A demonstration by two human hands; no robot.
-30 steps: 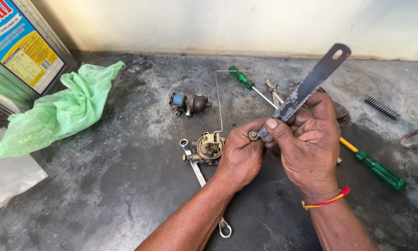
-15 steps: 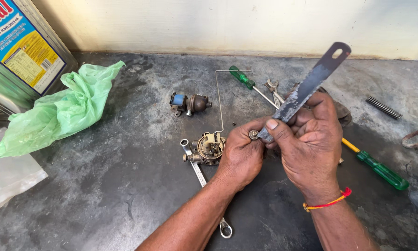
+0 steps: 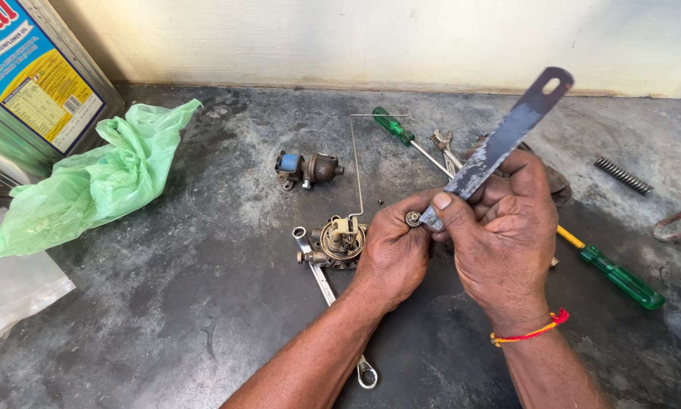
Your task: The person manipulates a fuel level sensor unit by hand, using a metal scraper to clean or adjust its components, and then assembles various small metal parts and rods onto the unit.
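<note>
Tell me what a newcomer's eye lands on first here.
The two hands at centre: the right hand grips a flat metal blade angled up-right, its tip against a small round part pinched in the left hand. Next, the crumpled green plastic bag at left on the grey bench.

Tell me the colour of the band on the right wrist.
Red with a bit of yellow-orange, the band shows in the head view.

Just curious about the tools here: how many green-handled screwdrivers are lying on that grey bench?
2. One green-handled screwdriver lies near the back wall, above the hands. The other lies right of the right hand, its shaft partly hidden behind that hand. More could be hidden.
</note>
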